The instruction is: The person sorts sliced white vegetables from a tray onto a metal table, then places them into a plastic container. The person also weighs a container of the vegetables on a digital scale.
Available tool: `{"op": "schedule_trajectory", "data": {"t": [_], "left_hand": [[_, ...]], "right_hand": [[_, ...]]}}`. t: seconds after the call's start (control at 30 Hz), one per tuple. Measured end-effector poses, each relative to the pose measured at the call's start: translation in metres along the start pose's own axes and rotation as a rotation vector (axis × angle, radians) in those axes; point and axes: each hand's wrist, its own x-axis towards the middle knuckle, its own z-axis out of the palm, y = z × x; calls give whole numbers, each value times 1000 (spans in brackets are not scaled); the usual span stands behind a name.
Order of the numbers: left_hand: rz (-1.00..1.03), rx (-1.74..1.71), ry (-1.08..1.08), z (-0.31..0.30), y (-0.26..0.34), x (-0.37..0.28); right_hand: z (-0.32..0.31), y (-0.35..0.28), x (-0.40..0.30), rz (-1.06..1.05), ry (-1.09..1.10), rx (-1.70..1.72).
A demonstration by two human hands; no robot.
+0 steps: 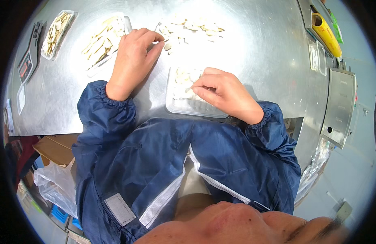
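My left hand (pixel 136 56) hovers between a filled plastic tray and loose pale slices (pixel 203 26) of food on the steel table (pixel 261 55). Its thumb and forefinger are bent close together near a darker slice (pixel 167 46); whether anything is between them is hard to see. Over a clear ribbed plastic tray (pixel 188 109) right in front of me is my right hand (pixel 227 88). Its thumb and fingertips pinch the edge of a pale slice (pixel 188 85). Other slices (pixel 182 74) lie in the tray's far-left part, partly washed out by glare.
Elongated slices heap over a tray (pixel 104 39) left of my left hand. Farther left stand another full tray (pixel 57 35) and a digital scale (pixel 29 58). At right are a yellow film roll (pixel 326 35), a clear container (pixel 317 58) and a metal box (pixel 339 106). A cardboard box (pixel 55 149) sits below.
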Motion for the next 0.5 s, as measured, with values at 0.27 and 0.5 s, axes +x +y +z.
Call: {"op": "schedule_trajectory", "data": {"t": [0.27, 0.5], "left_hand": [[13, 150, 0, 11, 11, -1], [4, 191, -10, 19, 4, -2]], "right_hand": [[-14, 32, 61, -107, 350, -342], [-1, 51, 85, -130, 349, -507]]}}
